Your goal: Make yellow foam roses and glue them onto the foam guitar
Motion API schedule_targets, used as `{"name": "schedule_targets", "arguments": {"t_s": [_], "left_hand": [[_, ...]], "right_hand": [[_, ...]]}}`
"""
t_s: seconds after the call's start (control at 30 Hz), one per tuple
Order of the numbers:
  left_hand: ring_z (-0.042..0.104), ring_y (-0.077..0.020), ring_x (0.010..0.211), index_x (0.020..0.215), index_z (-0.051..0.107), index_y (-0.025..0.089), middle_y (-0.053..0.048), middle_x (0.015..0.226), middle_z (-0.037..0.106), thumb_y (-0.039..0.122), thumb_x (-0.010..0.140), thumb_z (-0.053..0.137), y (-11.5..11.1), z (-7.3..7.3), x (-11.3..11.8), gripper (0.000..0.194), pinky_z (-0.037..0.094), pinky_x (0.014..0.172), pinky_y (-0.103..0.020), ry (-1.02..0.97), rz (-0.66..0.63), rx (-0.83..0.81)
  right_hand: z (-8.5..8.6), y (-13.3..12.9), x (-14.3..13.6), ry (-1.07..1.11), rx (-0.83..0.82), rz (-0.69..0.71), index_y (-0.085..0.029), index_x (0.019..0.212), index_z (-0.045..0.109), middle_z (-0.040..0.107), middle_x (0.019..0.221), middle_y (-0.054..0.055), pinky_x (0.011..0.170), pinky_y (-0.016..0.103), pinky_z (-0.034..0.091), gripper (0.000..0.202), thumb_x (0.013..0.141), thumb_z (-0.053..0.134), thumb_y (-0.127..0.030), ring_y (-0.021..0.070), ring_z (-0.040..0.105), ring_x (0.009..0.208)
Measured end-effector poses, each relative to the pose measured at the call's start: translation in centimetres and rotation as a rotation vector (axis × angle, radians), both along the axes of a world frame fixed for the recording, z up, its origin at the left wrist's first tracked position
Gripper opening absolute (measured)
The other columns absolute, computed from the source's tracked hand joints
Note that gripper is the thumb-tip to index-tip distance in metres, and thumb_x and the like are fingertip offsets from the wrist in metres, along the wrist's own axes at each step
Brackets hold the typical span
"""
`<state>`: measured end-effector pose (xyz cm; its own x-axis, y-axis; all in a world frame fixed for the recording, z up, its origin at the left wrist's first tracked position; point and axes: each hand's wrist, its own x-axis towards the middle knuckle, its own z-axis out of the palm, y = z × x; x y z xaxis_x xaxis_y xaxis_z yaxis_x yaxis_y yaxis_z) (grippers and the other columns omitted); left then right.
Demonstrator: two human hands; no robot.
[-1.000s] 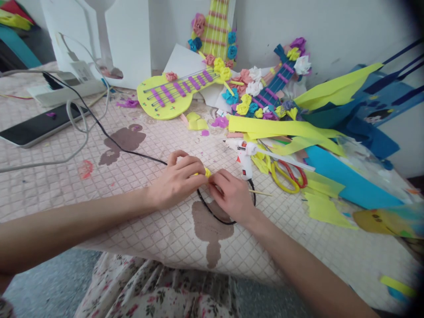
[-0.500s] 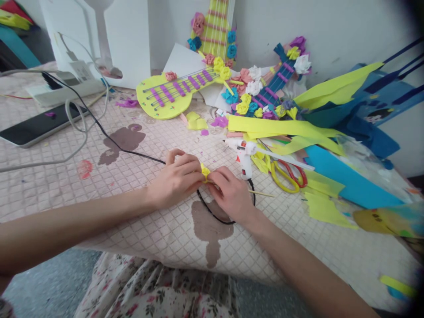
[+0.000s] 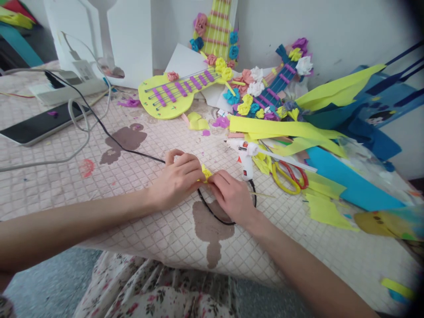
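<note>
Between my two hands is a small crumpled yellow paper piece. The fingers of my left hand pinch it from the left. My right hand grips its right side, thumb and fingers pressed together. A thin wooden stick sticks out to the right from behind my right hand; whether that hand holds it is hidden. Just beyond my right hand lies a white glue gun, its black cable looping beneath my hands.
Yellow and red scissors lie right of the glue gun, near yellow paper strips and blue paper. Behind are a yellow paper guitar and a blue one. A phone and power strip lie left.
The view has shifted slightly, moving the table things a little right in the picture. My fingers have moved slightly around the yellow piece, and more of it shows.
</note>
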<state>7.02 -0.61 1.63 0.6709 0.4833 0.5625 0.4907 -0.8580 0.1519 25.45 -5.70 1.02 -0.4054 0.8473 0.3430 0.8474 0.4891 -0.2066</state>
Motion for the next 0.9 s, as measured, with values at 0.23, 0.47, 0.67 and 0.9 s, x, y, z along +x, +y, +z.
{"name": "schedule_targets", "arguments": {"t_s": [0.23,0.47,0.67,0.9], "left_hand": [[0.053,-0.0191,0.094,0.083,0.058,0.020,-0.001,0.087,0.062,0.021,0.090,0.050,-0.05,0.07,-0.11,0.010,0.028,0.092,-0.044,0.063,0.008,-0.004],[0.053,-0.0194,0.095,0.086,0.056,0.023,0.000,0.087,0.062,0.026,0.089,0.052,-0.07,-0.10,-0.01,0.006,0.029,0.089,-0.043,0.028,0.011,0.027],[0.054,-0.0189,0.093,0.083,0.056,0.020,-0.001,0.086,0.063,0.024,0.091,0.048,-0.13,-0.03,0.08,0.012,0.028,0.089,-0.044,0.064,0.015,0.082],[0.054,-0.0176,0.092,0.081,0.055,0.019,0.000,0.083,0.063,0.021,0.092,0.046,-0.19,-0.01,0.13,0.014,0.028,0.090,-0.044,0.073,0.017,0.108]], "right_hand": [[-0.16,0.00,0.12,-0.010,0.033,0.000,-0.018,0.085,0.055,0.059,0.086,0.003,0.057,0.024,0.036,0.019,0.094,0.040,-0.024,0.0124,0.054,0.073],[-0.22,-0.05,0.18,-0.054,0.060,-0.001,-0.018,0.086,0.057,0.059,0.081,0.003,0.057,0.025,0.035,0.023,0.095,0.037,-0.025,0.0124,0.054,0.071],[-0.38,0.01,0.04,-0.011,0.067,-0.024,-0.017,0.085,0.057,0.058,0.081,0.003,0.056,0.025,0.036,0.020,0.094,0.041,-0.025,0.0124,0.054,0.071],[-0.43,-0.03,-0.05,-0.021,0.078,-0.036,-0.017,0.080,0.054,0.056,0.080,0.003,0.055,0.025,0.036,0.021,0.093,0.040,-0.024,0.0123,0.052,0.069]]}}
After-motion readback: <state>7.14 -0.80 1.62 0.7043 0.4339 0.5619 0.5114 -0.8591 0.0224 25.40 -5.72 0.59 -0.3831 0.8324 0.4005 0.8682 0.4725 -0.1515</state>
